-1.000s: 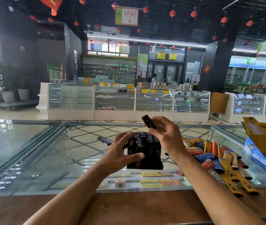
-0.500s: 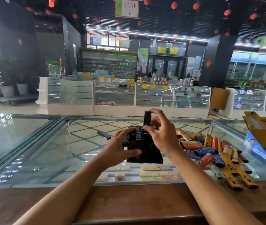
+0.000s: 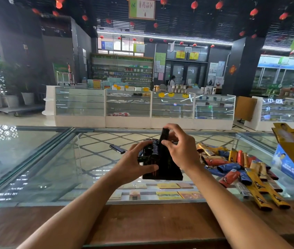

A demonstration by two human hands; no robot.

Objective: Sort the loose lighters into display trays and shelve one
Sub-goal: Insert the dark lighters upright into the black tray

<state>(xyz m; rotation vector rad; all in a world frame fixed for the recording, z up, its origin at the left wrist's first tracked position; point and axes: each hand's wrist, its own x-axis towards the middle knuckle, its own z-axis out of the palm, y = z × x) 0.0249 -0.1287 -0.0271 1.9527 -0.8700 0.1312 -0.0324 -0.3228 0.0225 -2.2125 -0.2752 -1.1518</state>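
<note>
Glass countertop (image 3: pixel 34 159), left to right: a dark lighter (image 3: pixel 117 148) lying loose. Left hand (image 3: pixel 133 164), fingers curled round the side of the black display tray (image 3: pixel 162 172). Right hand (image 3: pixel 182 151) pinching a black lighter (image 3: pixel 164 134) upright over the tray's filled rows. Heap of coloured lighters (image 3: pixel 241 169) just beside.

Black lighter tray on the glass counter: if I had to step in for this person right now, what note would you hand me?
The left hand grips the black display tray, steadying it on the glass counter.
The right hand pinches a black lighter upright, lower end in the tray, not yet seated.
Done: the tray already holds rows of black lighters.
Left: seat this one, add the dark loose lighter lying left of the tray, sort the pile of coloured lighters on the right, then shelve a tray.
</note>
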